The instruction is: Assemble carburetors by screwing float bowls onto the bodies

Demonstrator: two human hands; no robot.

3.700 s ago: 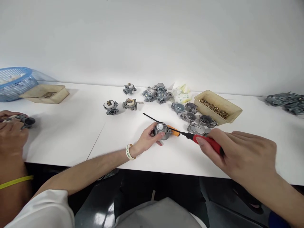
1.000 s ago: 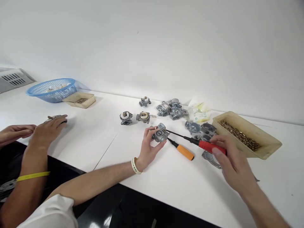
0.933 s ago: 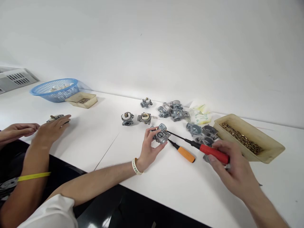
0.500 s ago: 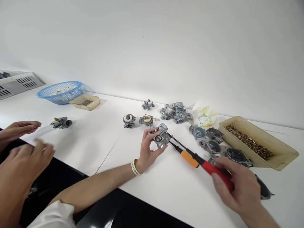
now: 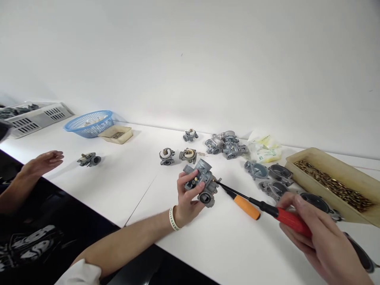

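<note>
Tilted above the white table, a grey metal carburetor is gripped in my left hand, fingers wrapped round its body. My right hand closes on the red handle of a screwdriver. Its thin dark shaft reaches to a small brass fitting on the carburetor's right side; whether the tip is seated there I cannot tell. Under that shaft lies an orange-handled screwdriver. Behind the held carburetor, a carburetor with a white float sits beside another one.
Several carburetors cluster near the wall, beside a plastic bag. Round-mouthed metal parts lie by a tray of small brass pieces. At left are a co-worker's hand, a carburetor, a blue basket and a shallow tray.
The held carburetor has turned and come lower and nearer, with the screwdriver still at its side. My view has shifted left. One of the co-worker's hands has left the view.
</note>
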